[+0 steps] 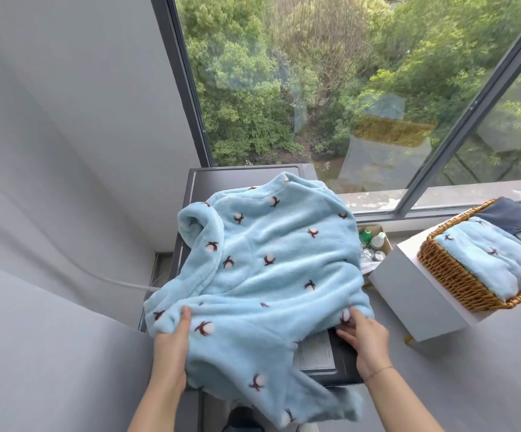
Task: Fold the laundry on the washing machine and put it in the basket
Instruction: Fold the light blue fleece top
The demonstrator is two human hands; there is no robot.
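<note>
A light blue fleece pajama top (271, 269) with small dark flower prints lies spread over the grey washing machine (221, 177), one part hanging off the near edge. My left hand (172, 341) pinches the fabric at its near left side, thumb on top. My right hand (363, 335) pinches the near right edge of the top, fingers tucked under it. To the right a wicker basket (449, 274) holds a folded blue fleece piece (489, 260) of the same print and a dark garment (514, 218) behind it.
The basket stands on a white box (415, 294). Between the machine and the box sits a cardboard box with bottles (374, 241). A large window (315, 88) rises behind, a grey wall on the left, with a white hose (112, 280) along it.
</note>
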